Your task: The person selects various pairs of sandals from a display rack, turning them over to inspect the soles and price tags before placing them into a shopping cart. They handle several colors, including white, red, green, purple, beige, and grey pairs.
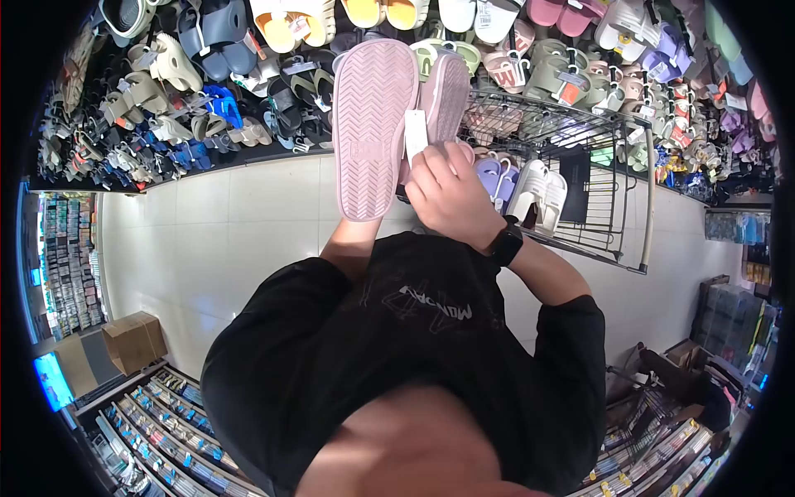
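Right grip [454, 197]: raised in front of the chest, back of the hand up, knuckles bent, fingers curled inward at the lower end of a white tag [416, 131] and the narrower-looking pink slipper [445, 95]. Fingers drawn in rather than spread; fingertip contact is hidden, so cannot tell what exactly they clasp. Right forearm comes up from the lower right, elbow bent, dark watch [506, 243] at the wrist.

Left grip: hidden behind the broad pink slipper [375, 132]; opening and hold cannot be told. Left forearm [352, 244] runs up from a black sleeve [281, 306] and passes under that slipper's lower end.

Broad slipper stands up-left of the right grip, zigzag-patterned sole facing the camera. Narrower one is just above the right grip, turned at an angle, sole partly showing. Tag hangs between the two.

Right of the right grip: wire cart [650, 199], with purple slippers [497, 178] nearer the grip and white slippers [556, 189] beyond them. Ahead of both grips: rows of hanging footwear [217, 37]. Pale tiled floor [224, 215] below.
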Demonstrator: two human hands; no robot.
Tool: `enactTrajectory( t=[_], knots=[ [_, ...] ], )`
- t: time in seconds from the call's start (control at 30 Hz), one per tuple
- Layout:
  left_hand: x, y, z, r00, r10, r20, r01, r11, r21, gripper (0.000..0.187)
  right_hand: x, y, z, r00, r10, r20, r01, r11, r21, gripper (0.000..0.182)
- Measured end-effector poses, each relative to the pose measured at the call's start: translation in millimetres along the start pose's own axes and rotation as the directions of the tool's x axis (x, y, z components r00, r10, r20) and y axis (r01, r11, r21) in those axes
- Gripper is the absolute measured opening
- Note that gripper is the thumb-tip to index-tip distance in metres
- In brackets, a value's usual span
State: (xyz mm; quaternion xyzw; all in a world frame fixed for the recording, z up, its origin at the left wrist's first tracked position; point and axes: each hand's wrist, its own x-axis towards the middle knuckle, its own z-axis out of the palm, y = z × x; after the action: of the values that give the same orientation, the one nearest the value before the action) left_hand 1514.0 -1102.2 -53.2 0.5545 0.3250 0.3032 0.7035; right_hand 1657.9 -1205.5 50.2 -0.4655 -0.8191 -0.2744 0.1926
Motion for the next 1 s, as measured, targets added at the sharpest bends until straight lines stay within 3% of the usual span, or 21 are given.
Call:
enactTrajectory(
  t=[0.1,0.13,0.17,0.2,0.3,0.37,0.4,0.43,0.5,0.6,0.7,0.77,0.83,0.9,0.97,1.0],
  knots=[
    [7.1,-0.2,5.4,1.000,0.003,-0.029,-0.002,1.000,0.021,0.022,-13.8,8.5,14.7,0.968,0.220,-0.121,-0.159,0.909,0.385,0.011],
    [11.8,1.3,8.8,0.999,0.008,-0.044,-0.006,0.999,0.038,0.022,-23.4,10.9,25.6,0.816,0.577,0.019,-0.387,0.523,0.759,0.010],
    [20.0,4.7,12.6,0.998,0.013,-0.062,-0.010,0.998,0.061,0.022,-37.6,11.9,40.8,0.576,0.759,0.304,-0.425,-0.039,0.904,0.010],
    [26.5,7.3,16.9,0.996,0.014,-0.086,-0.006,0.996,0.093,0.022,-54.3,12.0,55.6,0.332,0.702,0.630,-0.253,-0.577,0.776,0.009],
    [45.3,7.8,30.1,0.977,-0.030,-0.213,0.080,0.970,0.228,0.022,-119.0,9.6,101.1,0.329,0.482,0.812,0.143,-0.875,0.462,0.012],
    [71.7,-41.4,39.5,0.940,-0.033,-0.340,0.052,0.998,0.046,0.022,-154.0,-3.1,96.8,0.249,0.468,0.848,0.027,-0.878,0.477,0.016],
    [90.6,-86.7,43.7,0.921,0.009,-0.388,-0.094,0.975,-0.201,0.024,-176.5,-5.0,94.6,0.202,0.455,0.867,-0.071,-0.876,0.476,0.017],
    [103.2,-114.7,46.8,0.878,0.124,-0.463,-0.105,0.992,0.066,0.022,-200.4,-5.8,91.0,0.153,0.444,0.883,-0.171,-0.868,0.466,0.018],
    [118.8,-153.0,52.2,0.876,0.152,-0.458,0.044,0.920,0.389,0.005,-250.6,-5.7,80.1,0.038,0.496,0.867,-0.220,-0.843,0.492,0.018],
    [136.8,-195.3,65.4,0.789,0.446,-0.423,0.080,0.608,0.790,0.015,-323.1,3.3,49.9,-0.224,0.593,0.774,-0.363,-0.787,0.498,0.017],
    [153.1,-248.8,53.2,0.797,0.494,-0.348,0.080,0.484,0.871,0.020,-399.2,13.9,15.1,-0.386,0.705,0.595,-0.504,-0.702,0.504,0.017],
    [148.7,-264.5,48.2,0.872,0.318,-0.373,0.204,0.456,0.866,0.027,-451.4,23.2,-9.5,-0.450,0.776,0.442,-0.567,-0.630,0.531,0.015],
    [137.2,-299.5,36.7,0.884,0.261,-0.389,0.303,0.313,0.900,0.038,-494.6,44.2,-34.7,-0.518,0.825,0.227,-0.688,-0.560,0.462,0.013],
    [127.2,-314.0,22.5,0.933,0.153,-0.327,0.279,0.269,0.922,0.045,-568.5,81.8,-49.5,-0.314,0.949,0.031,-0.902,-0.309,0.302,0.015],
    [114.5,-281.1,37.0,0.885,0.033,-0.465,0.437,0.287,0.852,0.044,-566.1,143.3,-72.0,-0.240,0.967,-0.087,-0.969,-0.234,0.076,0.022],
    [110.6,-276.7,35.9,0.888,-0.010,-0.460,0.446,0.265,0.855,0.047,-581.2,173.6,-68.0,-0.125,0.983,-0.133,-0.990,-0.133,-0.050,0.024]
  ],
)
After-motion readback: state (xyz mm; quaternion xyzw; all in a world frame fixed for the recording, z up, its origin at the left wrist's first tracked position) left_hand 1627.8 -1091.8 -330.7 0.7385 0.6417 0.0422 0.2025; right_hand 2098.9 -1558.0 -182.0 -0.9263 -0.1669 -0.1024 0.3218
